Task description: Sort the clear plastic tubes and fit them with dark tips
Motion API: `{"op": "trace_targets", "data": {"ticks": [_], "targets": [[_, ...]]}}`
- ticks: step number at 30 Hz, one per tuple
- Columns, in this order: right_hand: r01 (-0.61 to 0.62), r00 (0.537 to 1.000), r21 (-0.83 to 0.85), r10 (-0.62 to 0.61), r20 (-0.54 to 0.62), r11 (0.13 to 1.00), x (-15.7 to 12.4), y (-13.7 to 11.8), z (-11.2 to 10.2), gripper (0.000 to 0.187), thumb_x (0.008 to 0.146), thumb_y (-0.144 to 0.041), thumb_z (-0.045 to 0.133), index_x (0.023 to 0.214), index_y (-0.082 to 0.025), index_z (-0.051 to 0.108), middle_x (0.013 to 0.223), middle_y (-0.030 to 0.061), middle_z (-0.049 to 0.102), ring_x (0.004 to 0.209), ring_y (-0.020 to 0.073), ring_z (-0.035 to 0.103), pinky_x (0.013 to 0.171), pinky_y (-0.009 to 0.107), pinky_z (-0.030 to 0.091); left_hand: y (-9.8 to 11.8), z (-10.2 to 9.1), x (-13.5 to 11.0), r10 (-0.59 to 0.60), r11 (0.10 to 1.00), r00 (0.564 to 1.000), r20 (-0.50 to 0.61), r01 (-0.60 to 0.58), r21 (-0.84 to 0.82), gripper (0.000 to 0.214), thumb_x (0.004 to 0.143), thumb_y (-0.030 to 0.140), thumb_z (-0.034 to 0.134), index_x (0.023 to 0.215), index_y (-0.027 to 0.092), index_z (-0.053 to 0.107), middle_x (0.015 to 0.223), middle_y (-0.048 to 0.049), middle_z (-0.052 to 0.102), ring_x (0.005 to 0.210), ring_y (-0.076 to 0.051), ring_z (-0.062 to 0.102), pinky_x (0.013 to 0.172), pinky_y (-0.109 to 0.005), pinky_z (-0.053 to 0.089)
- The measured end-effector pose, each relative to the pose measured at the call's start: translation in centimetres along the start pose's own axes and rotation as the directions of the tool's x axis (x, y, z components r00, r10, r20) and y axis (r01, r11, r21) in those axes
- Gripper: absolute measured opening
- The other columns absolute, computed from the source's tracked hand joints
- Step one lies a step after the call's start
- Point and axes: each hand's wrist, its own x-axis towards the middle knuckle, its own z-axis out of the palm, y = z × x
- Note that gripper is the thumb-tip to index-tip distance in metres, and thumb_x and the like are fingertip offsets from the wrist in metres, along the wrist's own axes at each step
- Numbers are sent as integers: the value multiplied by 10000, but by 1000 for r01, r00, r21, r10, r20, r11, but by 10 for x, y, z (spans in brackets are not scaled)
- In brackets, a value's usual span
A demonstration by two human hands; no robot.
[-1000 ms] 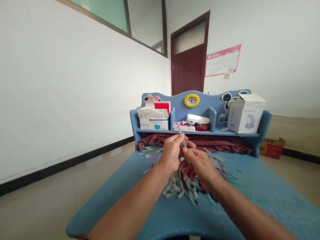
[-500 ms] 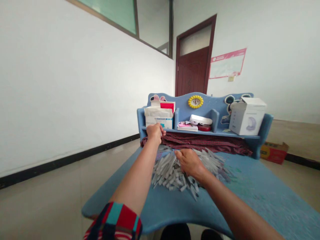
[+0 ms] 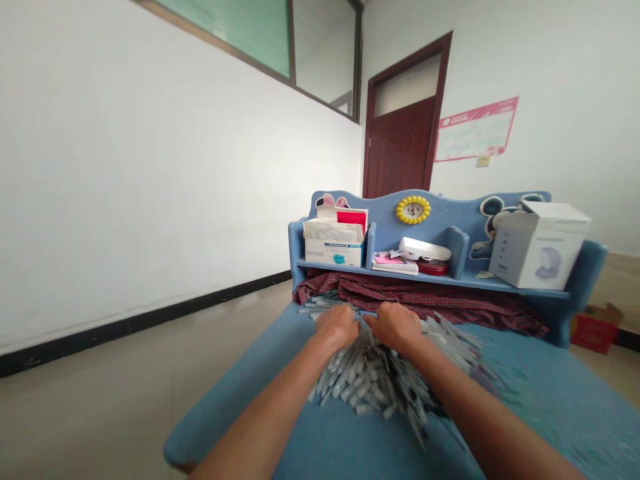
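At lower centre, my left hand [image 3: 339,327] and right hand [image 3: 397,325] curl inward by slim grey-white plastic tubes [image 3: 361,381], any hold hidden

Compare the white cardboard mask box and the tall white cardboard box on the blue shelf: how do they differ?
The white cardboard mask box stands at the left of the blue shelf, the tall white cardboard box at the right. The mask box is open, a red item showing on top; the tall box shows no contents. The mask box bears a teal picture, the tall box a purplish one. Both are mainly white.
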Motion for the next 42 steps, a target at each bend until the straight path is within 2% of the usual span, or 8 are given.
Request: {"op": "trace_targets", "data": {"ticks": [7, 12, 16, 20, 26, 30, 37, 42], "targets": [[73, 994, 21, -71, -83, 997, -22, 28, -11, 411, 863, -436, 356, 739, -199, 668, 779, 113, 705, 772, 241, 653, 578, 276, 355, -14, 1, 3, 84, 991, 995, 58, -90, 104, 326, 759, 448, 511, 754, 185, 704, 812, -108, 714, 811, -228, 655, 629, -250, 443], [210, 968, 122, -189, -163, 970, -42, 50, -11, 371, 866, -391, 381, 612, -194, 568, 564, 38, 614, 529, 145, 549, 522, 256, 267, -35, -2, 26, 65, 988, 998, 23, -68, 142, 330, 816, 393, 444, 750, 187, 694, 796, -86, 706, 773, -207, 653, 599, -243, 435], [267, 959, 279, -225, -172, 922, -52, 60, -5, 369, 864, -415, 386, 596, -192, 508, 521, 4, 534, 497, 122, 476, 506, 243, 256, -52, 1, 46, 53, 979, 998, -29, -46, 198, 227, 807, 284, 475, 810, 194, 683, 860, -82, 698, 839, -215, 645, 655, -255, 444], [294, 954, 372, -243, -178, 881, -56, 67, 2, 364, 862, -420, 394, 589, -194, 476, 496, -23, 461, 470, 110, 407, 496, 245, 244, -59, 11, 50, 84, 964, 996, -37, -71, 255, 186, 786, 184, 493, 821, 203, 675, 881, -71, 688, 887, -220, 628, 713, -272, 457], [317, 946, 411, -253, -203, 855, -53, 74, 11, 369, 875, -417, 386, 590, -195, 460, 504, -38, 405, 471, 102, 378, 503, 241, 265, -60, 32, 48, 139, 938, 990, -14, -127, 322, 189, 790, 163, 510, 887, 159, 672, 988, -123, 647, 1039, -261, 544, 851, -333, 443], [324, 944, 407, -262, -201, 854, -51, 75, 11, 356, 879, -402, 388, 609, -194, 489, 509, -32, 421, 478, 108, 395, 506, 245, 278, -62, 36, 50, 145, 935, 989, 13, -141, 326, 218, 797, 153, 492, 925, 155, 669, 1006, -127, 640, 1033, -248, 540, 869, -331, 438], [327, 941, 399, -255, -223, 857, -48, 76, 10, 361, 877, -401, 400, 605, -193, 514, 495, -20, 451, 456, 109, 417, 493, 251, 281, -68, 27, 51, 157, 954, 987, 39, -162, 251, 159, 762, 124, 508, 782, 147, 664, 920, -128, 652, 955, -243, 576, 805, -304, 439], [294, 943, 384, -199, -267, 875, -44, 78, 4, 372, 872, -422, 401, 597, -190, 496, 490, -26, 424, 455, 102, 371, 490, 243, 267, -69, 6, 41, 262, 956, 965, 1, -260, 134, 166, 768, 117, 469, 820, 169, 618, 863, -66, 634, 864, -192, 581, 755, -261, 411]]}}
